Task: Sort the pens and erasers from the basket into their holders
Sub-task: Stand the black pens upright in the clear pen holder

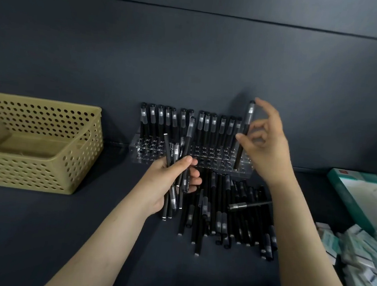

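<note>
A clear acrylic pen holder [206, 162] stands against the dark back wall, with several black pens [180, 121] upright in its back row. My left hand [172, 178] grips a bundle of black pens [176, 155] in front of the holder's left half. My right hand [267, 146] steadies one black pen [244, 134] upright in a hole at the holder's right end, thumb and fingertips on its upper part. A pile of loose black pens [226, 213] lies on the table in front of the holder. Several white-green erasers [363, 254] are heaped at the right edge.
A tan perforated basket [42, 170] sits at the left, nothing visible inside it. A green-and-white box [362, 196] lies at the right behind the erasers. The table [81, 236] is dark, like the wall close behind the holder.
</note>
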`<state>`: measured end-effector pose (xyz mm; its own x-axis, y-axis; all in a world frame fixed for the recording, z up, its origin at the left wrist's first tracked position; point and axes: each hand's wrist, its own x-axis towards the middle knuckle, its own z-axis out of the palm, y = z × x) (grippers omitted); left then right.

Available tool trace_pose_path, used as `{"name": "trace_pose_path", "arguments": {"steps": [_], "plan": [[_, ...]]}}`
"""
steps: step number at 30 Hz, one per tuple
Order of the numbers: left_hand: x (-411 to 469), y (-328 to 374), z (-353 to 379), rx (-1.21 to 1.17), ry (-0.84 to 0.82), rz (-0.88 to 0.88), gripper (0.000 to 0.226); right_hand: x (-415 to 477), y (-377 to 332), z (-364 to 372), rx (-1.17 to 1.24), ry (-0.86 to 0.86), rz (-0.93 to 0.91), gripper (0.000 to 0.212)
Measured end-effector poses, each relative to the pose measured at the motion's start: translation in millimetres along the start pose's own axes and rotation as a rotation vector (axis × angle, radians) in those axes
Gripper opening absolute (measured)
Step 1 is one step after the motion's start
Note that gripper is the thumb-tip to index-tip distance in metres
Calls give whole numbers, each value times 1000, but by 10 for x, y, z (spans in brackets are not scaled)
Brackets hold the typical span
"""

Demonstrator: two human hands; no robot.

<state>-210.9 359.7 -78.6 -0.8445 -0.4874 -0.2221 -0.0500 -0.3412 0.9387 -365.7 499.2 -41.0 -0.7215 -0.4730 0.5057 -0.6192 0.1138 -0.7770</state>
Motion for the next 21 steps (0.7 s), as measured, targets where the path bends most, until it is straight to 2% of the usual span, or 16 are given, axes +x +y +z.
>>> {"name": "trace_pose_path", "arguments": {"steps": [5, 8, 11, 21], "plan": [[18, 4, -30, -24, 8, -18, 24, -133, 122, 104, 124, 411, -51, 60], [47, 3, -47, -23, 29, 5, 22, -160, 187, 115, 114, 519, -95, 56], [65, -8, -56, 9, 30, 22, 21, -138, 250, 114, 63, 523, -111, 48], [48, 5, -66, 26, 16, 80, 15, -122, 397, 152, -84, 412, -79, 49]]}}
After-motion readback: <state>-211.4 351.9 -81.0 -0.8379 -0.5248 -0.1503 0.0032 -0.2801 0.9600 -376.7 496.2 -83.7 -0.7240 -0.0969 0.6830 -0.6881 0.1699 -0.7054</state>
